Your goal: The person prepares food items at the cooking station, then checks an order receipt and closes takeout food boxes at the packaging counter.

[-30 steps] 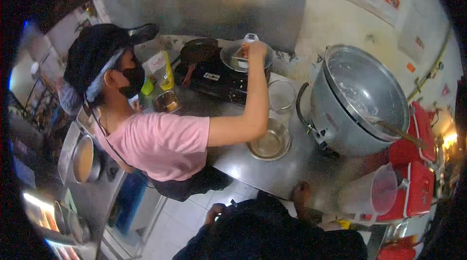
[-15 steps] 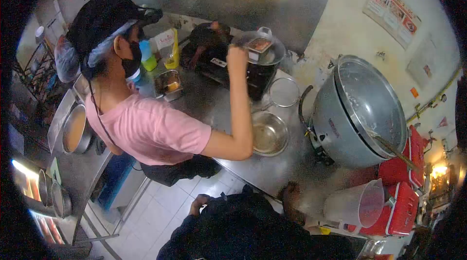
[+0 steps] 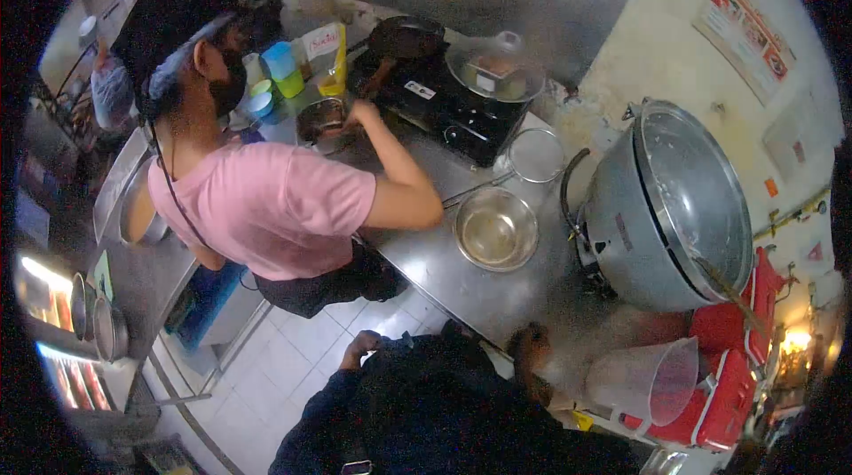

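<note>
A steel tabletop (image 3: 422, 257) runs along the kitchen wall (image 3: 639, 40). Your right hand (image 3: 532, 349) is at its near edge, near the jug (image 3: 621, 377), which stands beside a red box (image 3: 729, 404); your left hand (image 3: 361, 349) is farther off. I can't tell whether either grip is open. The jug should be light, stiff, perhaps slippery; hold its wall.

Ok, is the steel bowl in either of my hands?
No, the bowl stands untouched on the counter.

Commercial-style kitchen, black stove (image 3: 484, 130), large metal pot (image 3: 635, 226), steel counter (image 3: 424, 253)
</note>
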`<act>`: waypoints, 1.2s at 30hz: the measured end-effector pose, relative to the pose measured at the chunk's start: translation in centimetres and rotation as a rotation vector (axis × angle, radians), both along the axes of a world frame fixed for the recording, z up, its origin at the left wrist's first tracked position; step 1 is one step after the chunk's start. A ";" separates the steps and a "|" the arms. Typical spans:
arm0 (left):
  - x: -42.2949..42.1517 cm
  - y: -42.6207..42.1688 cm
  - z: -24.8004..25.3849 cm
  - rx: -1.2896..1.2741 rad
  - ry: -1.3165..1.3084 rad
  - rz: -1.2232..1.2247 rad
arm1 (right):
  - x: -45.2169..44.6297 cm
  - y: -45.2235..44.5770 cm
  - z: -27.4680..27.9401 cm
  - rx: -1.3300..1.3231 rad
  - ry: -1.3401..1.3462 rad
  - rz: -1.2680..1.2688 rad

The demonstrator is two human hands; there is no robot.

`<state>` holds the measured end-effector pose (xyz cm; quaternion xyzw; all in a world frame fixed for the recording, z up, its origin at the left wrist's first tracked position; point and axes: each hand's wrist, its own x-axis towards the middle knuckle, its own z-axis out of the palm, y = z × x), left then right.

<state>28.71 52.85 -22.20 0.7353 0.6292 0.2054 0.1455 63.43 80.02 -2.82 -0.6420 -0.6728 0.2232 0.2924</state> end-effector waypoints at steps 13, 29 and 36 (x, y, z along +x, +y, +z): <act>1.1 -0.7 1.1 -0.575 -0.347 0.299 | 0.2 0.5 -0.4 0.017 0.022 0.002; 0.2 -0.9 -1.6 -0.507 -0.473 0.376 | 0.8 1.1 -2.3 -0.016 0.060 -0.001; 0.2 0.9 -1.4 -0.617 0.070 0.106 | 0.8 0.7 -2.3 -0.067 0.203 -0.008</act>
